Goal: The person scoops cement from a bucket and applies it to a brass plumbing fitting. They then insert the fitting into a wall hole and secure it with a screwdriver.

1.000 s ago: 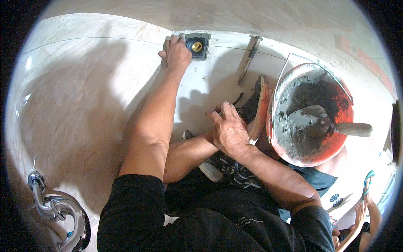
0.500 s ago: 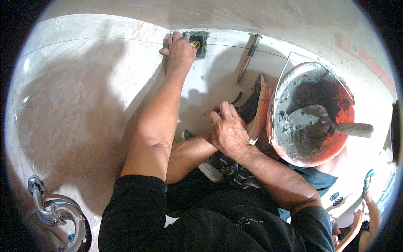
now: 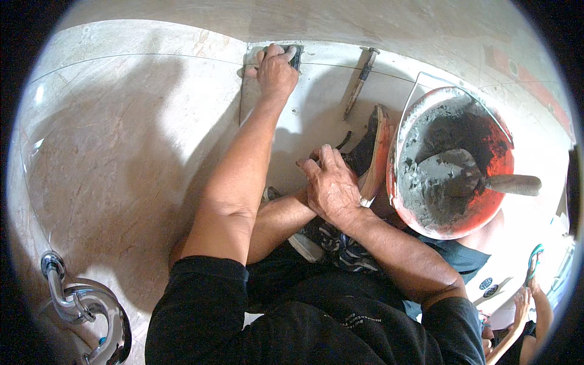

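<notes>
My left hand (image 3: 277,70) reaches far forward and lies over a dark square drain cover (image 3: 296,59) set in the pale marble floor (image 3: 121,152). Its fingers curl over the cover's far edge and hide most of it. A narrow cut strip of tile (image 3: 248,97) runs down from the drain beside my wrist. My right hand (image 3: 331,185) rests flat on my bent leg with the fingers spread, holding nothing. Just beyond it is my dark shoe (image 3: 372,149).
An orange bucket (image 3: 508,152) of grey mortar stands at the right with a wooden-handled trowel (image 3: 486,182) in it. A chisel-like tool (image 3: 360,82) lies near the wall. Chrome pipework (image 3: 79,304) sits at lower left. Another person's hand (image 3: 524,304) shows at lower right.
My left hand has slid from beside the drain onto it, so the cover and its brass centre are now mostly hidden. My right hand has stayed on my leg.
</notes>
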Motion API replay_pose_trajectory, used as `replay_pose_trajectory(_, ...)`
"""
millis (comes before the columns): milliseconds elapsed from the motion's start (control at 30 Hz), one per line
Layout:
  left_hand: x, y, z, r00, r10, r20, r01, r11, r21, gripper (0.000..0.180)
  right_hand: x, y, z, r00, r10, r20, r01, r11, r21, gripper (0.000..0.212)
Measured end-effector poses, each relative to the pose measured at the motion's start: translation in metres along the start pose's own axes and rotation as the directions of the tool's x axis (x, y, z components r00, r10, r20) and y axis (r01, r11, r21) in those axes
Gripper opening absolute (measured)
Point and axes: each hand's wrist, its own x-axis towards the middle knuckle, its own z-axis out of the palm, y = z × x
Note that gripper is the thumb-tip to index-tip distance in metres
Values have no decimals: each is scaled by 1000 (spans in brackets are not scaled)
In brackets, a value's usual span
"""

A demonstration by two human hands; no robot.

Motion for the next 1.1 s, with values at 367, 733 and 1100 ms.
replay_pose_trajectory(367, -11, 6, -45, 960, 161, 229, -191, 975, 116, 54, -2, 5, 8, 999, -32, -26, 32, 999, -12, 40)
replay_pose_trajectory(733, -63, -8, -60, 920, 124, 371, -210, 957, 201, 55, -1, 3, 3, 1000, -8, -16, 8, 1000, -8, 38)
replay_pose_trajectory(1100, -70, -25, -83, 928, 85, 362, -240, 880, 410, 59, -2, 4, 10, 999, -18, -44, 18, 1000, -13, 34)
